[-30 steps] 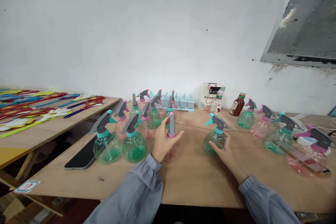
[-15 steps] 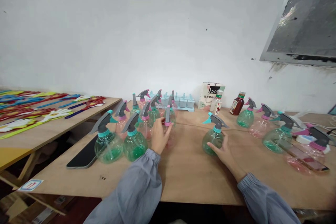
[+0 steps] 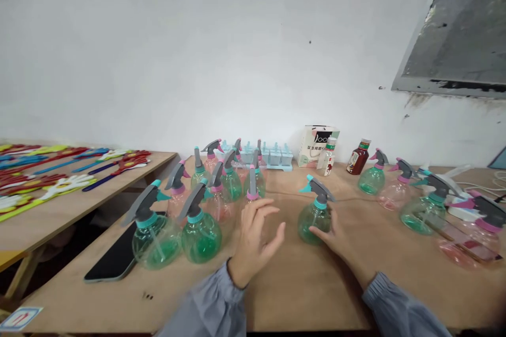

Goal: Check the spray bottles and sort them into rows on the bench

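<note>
My right hand [image 3: 332, 234] is wrapped around a green spray bottle [image 3: 311, 222] with a grey and turquoise trigger head, upright on the table. My left hand [image 3: 256, 242] is open, fingers curved and apart, with nothing in it. Just behind it stands a pink-collared spray bottle [image 3: 252, 195], its body mostly hidden by that hand. To the left are two green spray bottles, one nearer the middle [image 3: 201, 237] and one further left [image 3: 156, 242]. Several more pink and green spray bottles stand close together behind them.
A black phone [image 3: 113, 258] lies at the left. Several spray bottles, one a green spray bottle [image 3: 421, 213], stand at the right beside another phone [image 3: 454, 237]. Light-blue moulds [image 3: 276, 157], a carton [image 3: 312, 146] and two bottles line the back. Colourful hand-shaped pieces [image 3: 63, 187] cover the left table.
My left hand has let go of the pink-collared spray bottle and drawn back toward me, its fingers opening. My right hand still holds the green bottle, slightly nearer. The view has shifted a little.
</note>
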`<state>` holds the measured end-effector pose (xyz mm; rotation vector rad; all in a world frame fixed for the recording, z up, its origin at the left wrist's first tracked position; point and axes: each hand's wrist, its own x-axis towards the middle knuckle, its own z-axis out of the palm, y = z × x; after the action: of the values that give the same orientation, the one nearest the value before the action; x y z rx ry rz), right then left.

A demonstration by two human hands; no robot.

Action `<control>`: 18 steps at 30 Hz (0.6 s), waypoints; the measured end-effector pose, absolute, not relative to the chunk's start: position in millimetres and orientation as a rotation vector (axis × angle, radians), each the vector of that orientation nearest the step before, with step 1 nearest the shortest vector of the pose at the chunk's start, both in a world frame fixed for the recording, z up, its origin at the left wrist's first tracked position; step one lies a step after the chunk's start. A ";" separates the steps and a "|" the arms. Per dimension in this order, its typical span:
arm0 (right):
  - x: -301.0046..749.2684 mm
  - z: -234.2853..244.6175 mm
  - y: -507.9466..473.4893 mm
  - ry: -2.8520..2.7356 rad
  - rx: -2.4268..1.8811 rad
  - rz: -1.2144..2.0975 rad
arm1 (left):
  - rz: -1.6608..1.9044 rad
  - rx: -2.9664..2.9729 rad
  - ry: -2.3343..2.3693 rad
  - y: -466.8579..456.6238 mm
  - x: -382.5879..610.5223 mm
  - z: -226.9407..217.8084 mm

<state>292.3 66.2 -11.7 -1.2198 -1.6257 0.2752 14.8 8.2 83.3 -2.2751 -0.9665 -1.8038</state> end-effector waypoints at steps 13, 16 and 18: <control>311.2 -24.9 60.7 -1.791 -1.206 0.222 | -1.675 -2.812 -1.052 21.3 22.7 63.7; 304.4 -31.8 58.5 -1.746 -1.212 0.225 | -1.645 -2.816 -1.090 26.9 22.7 58.3; 300.5 -39.7 57.0 -1.710 -1.230 0.192 | -1.629 -2.811 -1.107 32.0 22.4 54.0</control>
<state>300.5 57.0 -39.7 -1.2301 -1.7103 0.1917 22.4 32.0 54.0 -2.8112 -1.1074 -1.6292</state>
